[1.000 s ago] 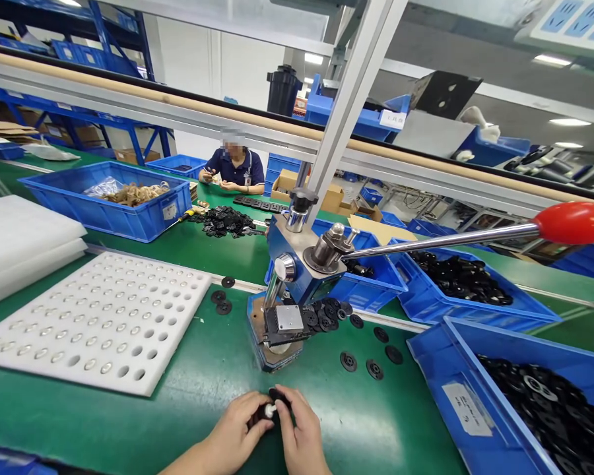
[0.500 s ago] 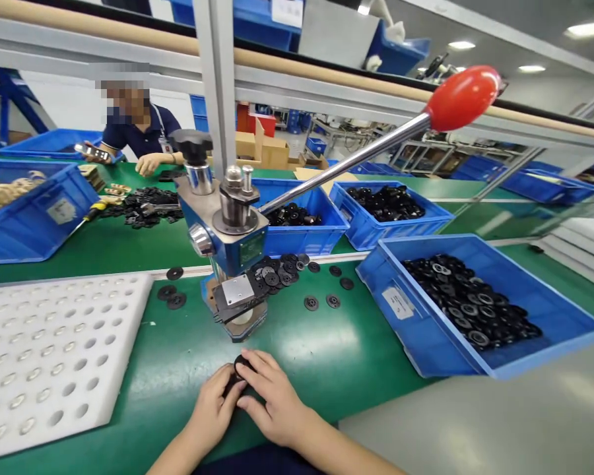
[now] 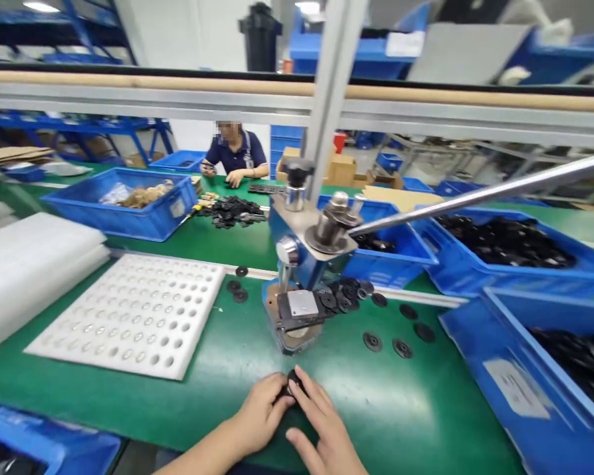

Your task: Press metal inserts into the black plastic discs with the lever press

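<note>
Low in the middle, over the green bench, my left hand pinches a small black disc between thumb and fingers. The fingers of my right hand press on the same disc from the right, its thumb standing apart below. Most of the disc is covered by fingers. Just beyond my hands stands a blue hand press with a long steel lever. A fixture with a metal plate sits at its base. Black discs are heaped beside the fixture, and several lie loose to the right.
A white foam tray with round pockets, many holding pale round pieces, lies left. Blue bins of black parts stand right and behind the press. Another blue bin is at lower left. Across the bench sits a co-worker.
My view has swung left, so the press and hands appear farther right and the red lever knob has left the picture. My right thumb has moved away from the disc.
</note>
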Demonstrator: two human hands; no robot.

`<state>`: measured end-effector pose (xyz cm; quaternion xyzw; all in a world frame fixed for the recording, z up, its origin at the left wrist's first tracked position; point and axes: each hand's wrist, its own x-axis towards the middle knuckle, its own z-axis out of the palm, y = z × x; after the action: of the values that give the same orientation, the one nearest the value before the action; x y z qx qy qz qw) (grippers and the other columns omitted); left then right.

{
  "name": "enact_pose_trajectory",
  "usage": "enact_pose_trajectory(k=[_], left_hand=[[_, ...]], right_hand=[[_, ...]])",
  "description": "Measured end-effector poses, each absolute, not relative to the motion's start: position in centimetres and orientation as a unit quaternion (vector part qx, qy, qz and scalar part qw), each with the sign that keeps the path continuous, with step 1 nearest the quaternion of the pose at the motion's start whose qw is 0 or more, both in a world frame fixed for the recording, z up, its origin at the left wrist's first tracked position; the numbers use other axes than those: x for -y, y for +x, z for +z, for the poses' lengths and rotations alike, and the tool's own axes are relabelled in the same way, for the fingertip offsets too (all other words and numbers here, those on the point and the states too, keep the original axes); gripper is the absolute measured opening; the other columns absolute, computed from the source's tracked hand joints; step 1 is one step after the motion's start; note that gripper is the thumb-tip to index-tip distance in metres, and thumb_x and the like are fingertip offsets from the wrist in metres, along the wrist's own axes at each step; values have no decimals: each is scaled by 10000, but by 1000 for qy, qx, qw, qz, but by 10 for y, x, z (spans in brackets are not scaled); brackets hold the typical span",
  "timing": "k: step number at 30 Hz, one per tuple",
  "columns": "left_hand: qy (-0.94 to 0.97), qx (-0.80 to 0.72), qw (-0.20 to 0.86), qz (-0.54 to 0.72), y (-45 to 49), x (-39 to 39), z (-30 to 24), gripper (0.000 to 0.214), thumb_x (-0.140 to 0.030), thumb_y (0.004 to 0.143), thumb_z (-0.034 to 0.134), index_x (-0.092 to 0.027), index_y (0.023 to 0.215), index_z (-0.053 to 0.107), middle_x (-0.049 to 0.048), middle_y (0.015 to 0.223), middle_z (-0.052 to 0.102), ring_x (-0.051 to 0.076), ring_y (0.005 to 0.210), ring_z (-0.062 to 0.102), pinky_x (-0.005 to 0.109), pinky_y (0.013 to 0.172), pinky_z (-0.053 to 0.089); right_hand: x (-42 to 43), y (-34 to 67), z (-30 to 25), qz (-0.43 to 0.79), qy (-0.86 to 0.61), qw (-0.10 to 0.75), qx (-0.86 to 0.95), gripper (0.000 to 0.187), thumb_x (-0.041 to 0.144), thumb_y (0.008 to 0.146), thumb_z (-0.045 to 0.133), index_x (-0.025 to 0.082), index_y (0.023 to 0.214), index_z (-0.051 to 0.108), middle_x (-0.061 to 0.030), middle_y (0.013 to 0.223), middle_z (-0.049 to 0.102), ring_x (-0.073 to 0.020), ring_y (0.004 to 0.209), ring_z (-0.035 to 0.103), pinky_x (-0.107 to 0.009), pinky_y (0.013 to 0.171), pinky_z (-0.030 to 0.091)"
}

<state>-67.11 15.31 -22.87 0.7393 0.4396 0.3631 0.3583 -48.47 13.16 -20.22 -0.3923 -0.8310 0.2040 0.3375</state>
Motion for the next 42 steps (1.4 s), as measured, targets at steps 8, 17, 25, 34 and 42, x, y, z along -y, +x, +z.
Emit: enact_pose_trajectory(k=[8,17,25,34,42], left_hand=[[721,-472,361,357,-664,-153,-252,167,-293,936,513,-177,866,610,58,788,624,186,734,575,297,707,473],[711,-461,369,381,-661,-155,-257,151,-250,913,529,-175,878,655,64,776,632,195,736,578,297,704,471],[718,-464,371,364,-663,-157,-251,143,-181,895,500,-173,829,626,69,777,651,198,748,590,301,726,475],[701,-472,383,372,-664,-159,-252,123,-234,875,574,-178,778,627,35,745,630,178,724,571,277,702,453],[646,-490,422,405,-677,-163,-267,218,-368,885,609,-183,948,706,77,912,713,219,822,637,302,721,499]], right_hand=[[-132,-477,-245,171,-413,272,852,698,378,955,555,295,1575,245,-101,1570,357,-292,1380,475,-412,1060,508],[-136,-476,-258,145,-375,282,871,752,483,936,563,300,1578,217,-111,1557,374,-305,1344,516,-403,1027,535],[-142,-478,-255,109,-345,296,884,755,493,952,529,265,1586,189,-152,1541,384,-295,1311,550,-369,977,561],[-136,-465,-249,140,-362,291,874,706,515,972,463,295,1586,193,-112,1520,448,-260,1290,575,-348,984,561],[-235,-411,-250,-21,-675,282,681,558,344,996,329,187,1531,334,-151,1490,470,-288,1375,439,-513,1079,425]])
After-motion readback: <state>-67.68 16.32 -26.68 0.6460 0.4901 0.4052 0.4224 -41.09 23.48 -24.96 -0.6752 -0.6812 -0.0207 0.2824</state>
